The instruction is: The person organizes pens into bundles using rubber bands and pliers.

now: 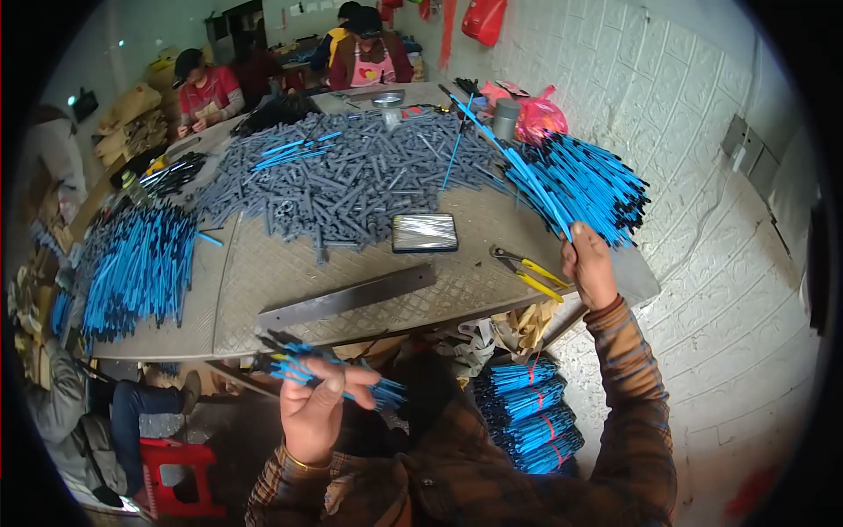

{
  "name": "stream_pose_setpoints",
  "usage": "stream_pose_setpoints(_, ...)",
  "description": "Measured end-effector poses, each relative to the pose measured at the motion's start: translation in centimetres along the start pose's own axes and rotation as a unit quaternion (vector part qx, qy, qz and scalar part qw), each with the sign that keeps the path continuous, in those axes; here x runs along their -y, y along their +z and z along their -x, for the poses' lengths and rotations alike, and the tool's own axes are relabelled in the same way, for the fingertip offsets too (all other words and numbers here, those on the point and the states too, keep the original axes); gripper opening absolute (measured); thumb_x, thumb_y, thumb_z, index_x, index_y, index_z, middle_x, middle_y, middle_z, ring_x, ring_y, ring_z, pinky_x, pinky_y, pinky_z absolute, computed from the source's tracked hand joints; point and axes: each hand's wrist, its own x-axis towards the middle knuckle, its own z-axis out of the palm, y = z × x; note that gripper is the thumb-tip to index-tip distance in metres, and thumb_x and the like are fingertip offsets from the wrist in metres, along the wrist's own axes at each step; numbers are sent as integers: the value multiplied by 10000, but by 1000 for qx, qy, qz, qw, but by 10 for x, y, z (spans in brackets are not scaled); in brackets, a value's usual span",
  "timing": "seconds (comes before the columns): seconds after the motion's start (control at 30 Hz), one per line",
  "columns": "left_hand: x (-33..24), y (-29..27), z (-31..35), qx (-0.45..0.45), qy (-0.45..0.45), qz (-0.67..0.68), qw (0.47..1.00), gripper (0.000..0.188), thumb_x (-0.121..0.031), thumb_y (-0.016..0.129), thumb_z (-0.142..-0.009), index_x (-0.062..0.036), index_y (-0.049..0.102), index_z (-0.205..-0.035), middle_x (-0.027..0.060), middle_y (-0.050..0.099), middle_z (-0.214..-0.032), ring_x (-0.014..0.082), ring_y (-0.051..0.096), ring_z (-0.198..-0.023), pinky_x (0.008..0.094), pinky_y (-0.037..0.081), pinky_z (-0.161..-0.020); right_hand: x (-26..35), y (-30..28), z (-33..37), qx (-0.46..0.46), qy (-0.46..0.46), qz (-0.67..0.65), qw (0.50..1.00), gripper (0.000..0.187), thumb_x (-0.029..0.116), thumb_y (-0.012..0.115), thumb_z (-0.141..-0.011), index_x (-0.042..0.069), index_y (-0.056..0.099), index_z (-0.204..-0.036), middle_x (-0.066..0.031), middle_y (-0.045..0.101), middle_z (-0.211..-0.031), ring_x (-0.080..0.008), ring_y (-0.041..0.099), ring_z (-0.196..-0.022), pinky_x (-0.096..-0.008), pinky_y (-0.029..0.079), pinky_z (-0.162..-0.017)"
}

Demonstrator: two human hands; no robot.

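Observation:
My left hand (314,415), low in front of me by the near table edge, is closed round a bunch of thin blue rods (388,392) with dark ends. Out to the right, my right hand (593,268) grips the near ends of a few long blue rods (537,186), which slant away to the upper left. Beside them a big heap of blue rods with black tips (606,180) lies at the table's right end. Nearest that hand on the table are pliers with yellow handles (537,274). A flat dark metal bar (351,295) lies along the near edge.
Grey plastic pieces (351,176) form a wide pile mid-table, with a shiny rectangular tin (424,233) before it. More blue rods (140,268) lie left. Tied blue bundles (537,417) are stacked below the table. A red stool (180,479) stands lower left. Several people sit across the table.

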Motion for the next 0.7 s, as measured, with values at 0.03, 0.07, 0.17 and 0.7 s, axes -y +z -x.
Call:
stream_pose_setpoints(0.03, -7, -1, -1, 3, -18, 33, 999, 174, -59, 465, -887, -57, 477, -1060, 268, 595, -969, 267, 620, -701, 343, 497, -663, 2, 8, 12, 16, 0, -2, 1000, 296, 337, 428, -929, 60, 497, -847, 40, 374, -524, -53, 315, -418, -194, 251, -387)
stream_pose_setpoints(0.07, -13, -4, -3, -10, -10, 28, 1000, 174, -59, 465, -887, -57, 477, -1060, 268, 595, -969, 267, 620, -701, 343, 497, -663, 3, 13, 24, 45, -3, -15, 999, 289, 326, 425, -931, 58, 494, -849, 34, 372, -525, -51, 312, -425, -198, 245, -389)
stream_pose_setpoints(0.17, -18, -5, -14, -23, -30, 97, 995, 180, -61, 476, -882, -53, 509, -1059, 261, 578, -1038, 324, 607, -884, 421, 479, -788, 10, 17, 54, 111, 3, -25, 994, 273, 305, 418, -935, 56, 488, -848, 25, 372, -531, -45, 309, -436, -201, 238, -394)
stream_pose_setpoints(0.7, -3, 10, -10, -48, 2, 174, 984, 260, -114, 525, -873, -80, 460, -1122, 63, 534, -684, 93, 380, -471, 222, 318, -452, -28, -47, -17, -35, -167, 441, 881, 214, 223, 541, -863, 32, 558, -958, -145, 607, -788, -252, 608, -699, -316, 469, -615)
